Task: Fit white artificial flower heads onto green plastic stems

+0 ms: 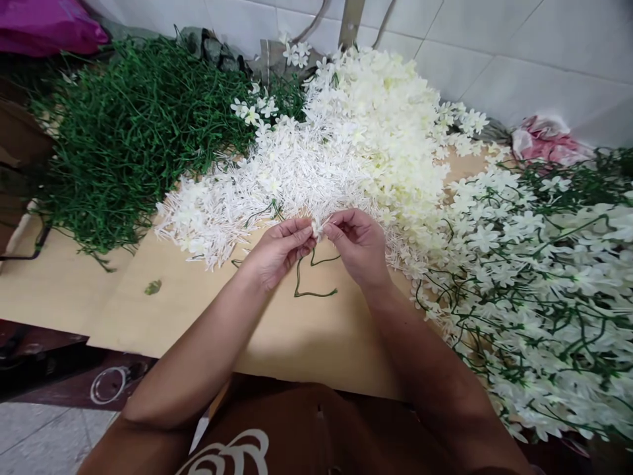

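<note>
Above the cardboard, my left hand [281, 252] is closed in a pinch on a green artificial stem [297, 280]. Its thin bent branches hang down below the fingers. Facing it, my right hand [360, 245] pinches a small white artificial flower [317, 228] between thumb and forefinger. The fingertips of both hands nearly meet at this flower, so the exact joint between stem and flower is hidden. Just beyond my hands lies a heap of white stamen-like pieces [301, 168], which runs into a pile of cream-white petals [395, 112].
A big heap of green stems [148, 125] lies at the back left. Assembled white flowers on green stems [544, 297] cover the right side. Cardboard [188, 316] covers the table. A tiled wall [534, 59] stands behind, with a pink-and-white plastic bag [548, 142] near it.
</note>
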The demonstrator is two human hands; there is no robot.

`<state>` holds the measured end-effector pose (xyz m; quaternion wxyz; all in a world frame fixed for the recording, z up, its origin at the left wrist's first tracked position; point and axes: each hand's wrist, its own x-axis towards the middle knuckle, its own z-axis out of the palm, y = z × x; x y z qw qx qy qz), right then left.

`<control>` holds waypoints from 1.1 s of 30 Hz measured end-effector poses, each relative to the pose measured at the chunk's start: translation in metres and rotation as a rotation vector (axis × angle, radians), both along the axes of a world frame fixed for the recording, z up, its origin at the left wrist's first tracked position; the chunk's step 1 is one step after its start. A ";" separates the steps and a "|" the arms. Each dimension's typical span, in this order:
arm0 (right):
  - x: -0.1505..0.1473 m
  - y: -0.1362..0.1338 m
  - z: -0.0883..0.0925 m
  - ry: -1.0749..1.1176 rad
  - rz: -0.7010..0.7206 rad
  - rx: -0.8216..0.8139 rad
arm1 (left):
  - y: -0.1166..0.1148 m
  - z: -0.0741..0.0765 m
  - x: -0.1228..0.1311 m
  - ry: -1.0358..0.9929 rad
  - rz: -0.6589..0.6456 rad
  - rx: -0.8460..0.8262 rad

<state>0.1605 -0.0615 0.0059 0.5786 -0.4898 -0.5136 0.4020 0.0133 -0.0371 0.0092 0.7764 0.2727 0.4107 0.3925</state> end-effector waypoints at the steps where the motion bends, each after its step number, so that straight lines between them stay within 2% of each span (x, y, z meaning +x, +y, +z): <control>1: -0.001 0.001 -0.003 0.001 -0.013 -0.002 | 0.000 -0.001 0.000 0.003 -0.001 0.006; 8: -0.002 0.000 -0.014 0.059 -0.015 -0.007 | 0.003 -0.008 0.001 0.086 -0.012 0.099; 13: -0.007 -0.001 -0.019 0.152 -0.027 -0.027 | 0.003 -0.006 0.003 0.065 0.024 0.079; 16: -0.010 -0.001 -0.024 0.173 -0.072 0.028 | 0.002 -0.006 0.004 0.054 0.014 0.066; 21: -0.011 -0.003 -0.029 -0.022 -0.158 0.182 | 0.001 -0.007 0.005 0.052 -0.002 0.067; 26: -0.008 -0.005 -0.023 -0.186 -0.154 0.305 | 0.001 -0.006 0.005 0.043 -0.012 0.069; 33: -0.006 -0.006 -0.017 -0.398 -0.246 0.458 | 0.002 -0.006 0.005 0.044 -0.010 0.021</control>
